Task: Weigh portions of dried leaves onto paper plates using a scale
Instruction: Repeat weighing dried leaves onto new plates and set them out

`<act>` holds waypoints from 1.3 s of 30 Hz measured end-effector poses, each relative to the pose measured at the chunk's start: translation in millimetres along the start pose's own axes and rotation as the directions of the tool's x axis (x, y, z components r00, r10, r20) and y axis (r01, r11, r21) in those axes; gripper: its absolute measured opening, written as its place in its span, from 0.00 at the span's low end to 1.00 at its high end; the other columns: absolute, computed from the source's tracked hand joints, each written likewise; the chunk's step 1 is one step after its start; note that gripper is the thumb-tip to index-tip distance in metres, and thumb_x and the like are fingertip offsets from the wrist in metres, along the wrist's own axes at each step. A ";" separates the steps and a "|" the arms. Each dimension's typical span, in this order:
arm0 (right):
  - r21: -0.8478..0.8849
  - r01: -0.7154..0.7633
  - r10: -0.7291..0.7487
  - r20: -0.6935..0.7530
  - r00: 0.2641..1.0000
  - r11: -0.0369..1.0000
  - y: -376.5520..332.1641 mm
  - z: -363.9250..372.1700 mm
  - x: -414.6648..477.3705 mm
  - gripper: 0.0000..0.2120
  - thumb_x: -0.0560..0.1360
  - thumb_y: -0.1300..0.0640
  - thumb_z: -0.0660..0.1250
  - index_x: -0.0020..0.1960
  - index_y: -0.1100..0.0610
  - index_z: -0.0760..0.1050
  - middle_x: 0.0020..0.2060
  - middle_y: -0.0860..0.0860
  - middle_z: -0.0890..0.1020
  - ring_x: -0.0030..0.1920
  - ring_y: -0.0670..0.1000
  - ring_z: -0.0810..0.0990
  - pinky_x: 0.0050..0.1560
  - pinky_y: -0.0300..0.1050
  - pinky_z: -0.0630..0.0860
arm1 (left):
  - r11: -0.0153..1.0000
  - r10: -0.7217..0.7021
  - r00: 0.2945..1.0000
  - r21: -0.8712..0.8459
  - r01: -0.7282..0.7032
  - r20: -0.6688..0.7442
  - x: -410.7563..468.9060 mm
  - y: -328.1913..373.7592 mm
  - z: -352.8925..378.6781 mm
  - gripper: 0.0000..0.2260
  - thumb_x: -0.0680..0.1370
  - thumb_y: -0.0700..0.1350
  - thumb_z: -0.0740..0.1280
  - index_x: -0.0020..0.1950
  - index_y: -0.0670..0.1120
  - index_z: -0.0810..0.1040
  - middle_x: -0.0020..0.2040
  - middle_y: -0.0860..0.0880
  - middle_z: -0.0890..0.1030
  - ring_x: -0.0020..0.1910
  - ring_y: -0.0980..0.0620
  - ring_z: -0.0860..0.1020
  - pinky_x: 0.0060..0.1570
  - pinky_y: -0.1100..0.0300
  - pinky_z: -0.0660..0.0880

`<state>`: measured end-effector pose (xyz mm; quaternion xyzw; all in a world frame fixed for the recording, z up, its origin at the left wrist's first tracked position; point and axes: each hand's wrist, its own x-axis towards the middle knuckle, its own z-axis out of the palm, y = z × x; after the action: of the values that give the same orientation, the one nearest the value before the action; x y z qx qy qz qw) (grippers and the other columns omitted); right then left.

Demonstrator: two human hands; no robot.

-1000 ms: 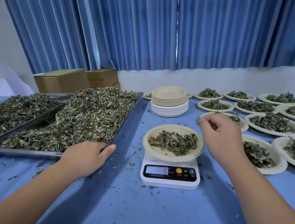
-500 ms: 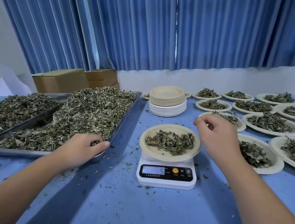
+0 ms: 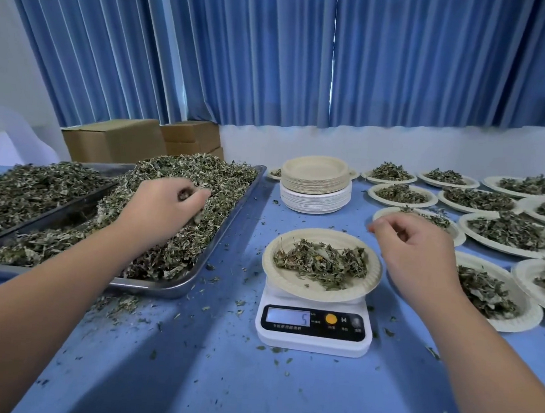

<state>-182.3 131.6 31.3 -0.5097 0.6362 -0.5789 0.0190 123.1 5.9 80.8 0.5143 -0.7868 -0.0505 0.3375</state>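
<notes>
A white digital scale (image 3: 311,336) stands on the blue table, and its display reads 5. On it sits a beige paper plate (image 3: 319,296) holding a small heap of dried leaves (image 3: 322,262). To the left, a metal tray (image 3: 160,288) carries a big pile of dried leaves (image 3: 208,175). My left hand (image 3: 160,204) is dug into that pile, its fingers curled round some leaves. My right hand (image 3: 417,250) hovers just right of the plate on the scale, fingers loosely curled, with nothing seen in it.
A stack of unused paper plates (image 3: 315,183) stands behind the scale. Several filled plates (image 3: 510,230) cover the table's right side. A second tray of leaves (image 3: 21,190) lies far left, with cardboard boxes (image 3: 116,140) behind it. Leaf crumbs litter the tablecloth.
My left hand moved from the tray's near rim up into the leaf pile and closed on leaves. My right hand stayed beside the plate on the scale.
</notes>
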 end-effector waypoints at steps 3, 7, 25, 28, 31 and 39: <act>-0.003 -0.004 0.004 0.006 1.000 1.000 0.6 -0.4 1.1 0.09 0.75 0.58 0.65 0.39 0.56 0.81 0.33 0.44 0.79 0.35 0.43 0.74 0.38 0.41 0.66 | 0.994 0.032 0.998 -0.103 -0.037 -0.057 10.7 36.3 5.1 0.14 0.80 0.55 0.62 0.39 0.50 0.79 0.24 0.56 0.78 0.18 0.62 0.69 0.19 0.66 0.65; 0.007 -0.022 0.022 0.010 1.000 1.000 1.8 0.1 1.8 0.10 0.75 0.58 0.65 0.38 0.55 0.81 0.33 0.43 0.78 0.35 0.43 0.74 0.39 0.42 0.67 | 0.976 0.118 0.989 -0.175 -0.131 -0.085 20.9 82.4 22.0 0.16 0.79 0.57 0.62 0.41 0.48 0.81 0.33 0.51 0.81 0.26 0.58 0.72 0.26 0.63 0.67; -0.036 0.058 -0.058 -0.014 0.998 0.998 0.8 2.8 3.4 0.09 0.75 0.57 0.65 0.37 0.57 0.80 0.35 0.44 0.79 0.39 0.43 0.75 0.43 0.44 0.69 | 0.935 0.296 0.900 -0.291 -0.204 0.321 10.6 117.6 86.4 0.17 0.82 0.59 0.55 0.58 0.52 0.79 0.53 0.53 0.81 0.55 0.54 0.77 0.59 0.55 0.72; -0.038 0.067 -0.068 -0.016 0.998 0.997 0.6 3.5 2.4 0.09 0.75 0.58 0.66 0.38 0.58 0.80 0.34 0.45 0.79 0.37 0.43 0.73 0.42 0.44 0.67 | 0.923 0.300 0.923 -0.320 -0.216 0.242 7.7 116.5 84.5 0.16 0.82 0.57 0.56 0.50 0.51 0.79 0.45 0.47 0.82 0.45 0.53 0.78 0.50 0.57 0.72; -0.045 0.063 -0.063 -0.008 0.998 0.997 0.2 3.7 2.5 0.09 0.76 0.58 0.66 0.38 0.58 0.81 0.36 0.45 0.80 0.37 0.43 0.73 0.43 0.44 0.69 | 0.902 0.295 0.941 -0.372 -0.218 0.163 6.6 120.4 85.0 0.16 0.82 0.55 0.56 0.46 0.49 0.79 0.32 0.52 0.73 0.29 0.59 0.70 0.33 0.65 0.67; -0.048 0.049 -0.049 -0.005 0.999 0.998 1.3 4.2 3.1 0.10 0.75 0.57 0.66 0.37 0.57 0.80 0.33 0.45 0.78 0.36 0.44 0.74 0.41 0.43 0.68 | 0.760 0.282 0.945 -0.640 -0.114 0.167 3.5 144.9 83.8 0.16 0.84 0.47 0.55 0.48 0.40 0.78 0.44 0.50 0.82 0.46 0.49 0.81 0.51 0.58 0.75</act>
<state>-182.1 126.3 30.7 -0.5237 0.6372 -0.5653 -0.0091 -38.9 48.0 80.0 0.2766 -0.8124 -0.3359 0.3881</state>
